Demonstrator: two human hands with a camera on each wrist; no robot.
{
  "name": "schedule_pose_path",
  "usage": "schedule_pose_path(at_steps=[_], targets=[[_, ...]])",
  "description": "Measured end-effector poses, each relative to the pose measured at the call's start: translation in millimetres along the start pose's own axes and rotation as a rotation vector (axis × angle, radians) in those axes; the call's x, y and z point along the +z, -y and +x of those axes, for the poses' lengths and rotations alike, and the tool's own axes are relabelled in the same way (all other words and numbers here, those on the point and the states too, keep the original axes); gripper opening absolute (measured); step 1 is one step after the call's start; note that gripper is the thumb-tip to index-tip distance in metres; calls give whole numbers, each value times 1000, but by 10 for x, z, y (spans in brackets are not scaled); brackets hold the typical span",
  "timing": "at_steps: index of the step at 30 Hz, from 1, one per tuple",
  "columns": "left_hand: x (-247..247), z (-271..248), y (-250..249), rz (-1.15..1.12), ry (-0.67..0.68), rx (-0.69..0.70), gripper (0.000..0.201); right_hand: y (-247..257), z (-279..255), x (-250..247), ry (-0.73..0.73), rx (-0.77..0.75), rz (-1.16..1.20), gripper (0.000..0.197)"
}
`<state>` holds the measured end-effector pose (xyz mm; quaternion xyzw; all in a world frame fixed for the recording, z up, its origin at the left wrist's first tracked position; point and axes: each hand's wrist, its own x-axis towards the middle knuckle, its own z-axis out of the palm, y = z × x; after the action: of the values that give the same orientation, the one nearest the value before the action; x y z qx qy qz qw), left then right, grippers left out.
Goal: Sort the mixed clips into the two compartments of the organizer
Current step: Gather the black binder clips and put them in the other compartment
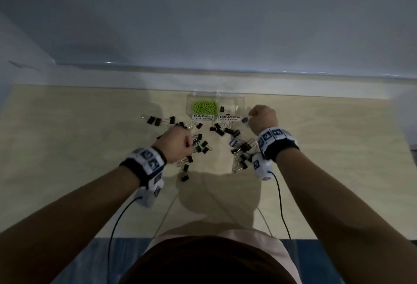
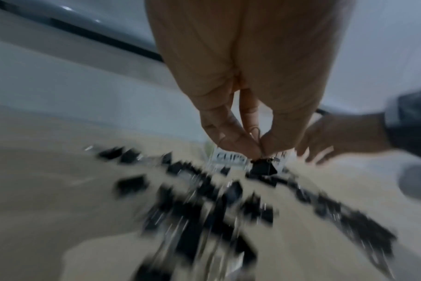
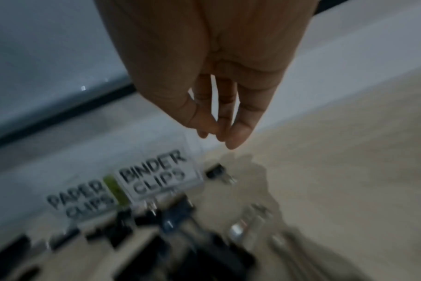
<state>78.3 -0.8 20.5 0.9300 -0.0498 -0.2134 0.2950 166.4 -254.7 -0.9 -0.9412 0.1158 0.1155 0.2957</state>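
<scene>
With a binder clip (image 2: 263,168) pinched by its wire handle in the left hand (image 1: 178,142) and the right hand (image 3: 219,106) loosely extended and empty, the clip could be dropped or swung into the paper-clip side of the organizer (image 1: 239,103).

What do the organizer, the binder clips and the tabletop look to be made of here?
Organizer: clear glossy plastic, probably acrylic; contents show through its walls. Binder clips: black painted bodies with shiny wire handles, likely steel, which glint. Tabletop: pale wood-grain surface, matte; whether laminate or real wood cannot be told.
</scene>
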Motion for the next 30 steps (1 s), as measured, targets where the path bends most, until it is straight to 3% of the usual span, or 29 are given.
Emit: schedule_pose_path(at_steps=[2,5,9,11,14,16,18,20,22,25,30], targets=[[-121,314,-267,-17,-59,61,2,-164,-80,110,53,-21,-22,29],[-207,837,-627,-3,-139,123,7,-269,-106,218,121,-169,-125,38],[-139,1329,-904,93,-168,150,11,-322,-66,215,224,-334,-436,34],[-32,1456,-905,144,-138,146,11,-368,-102,212,203,-417,-462,27],[113,1496,-800,155,-131,158,14,-417,-215,238,125,-463,-425,8],[179,1390,-711,150,-176,229,15,-488,-220,274,52,-444,-383,19],[261,1211,-617,178,-199,336,14,-456,-249,253,37,-363,-289,5],[393,1039,-505,223,-127,396,15,-454,-230,261,-1,-294,-178,10],[531,933,-401,280,-55,361,20,-371,-260,263,-38,-283,-67,12],[663,905,-316,301,-49,270,30,-255,-286,344,-15,-349,8,11],[741,920,-323,256,-72,199,13,-197,-323,526,84,-399,-119,27]])
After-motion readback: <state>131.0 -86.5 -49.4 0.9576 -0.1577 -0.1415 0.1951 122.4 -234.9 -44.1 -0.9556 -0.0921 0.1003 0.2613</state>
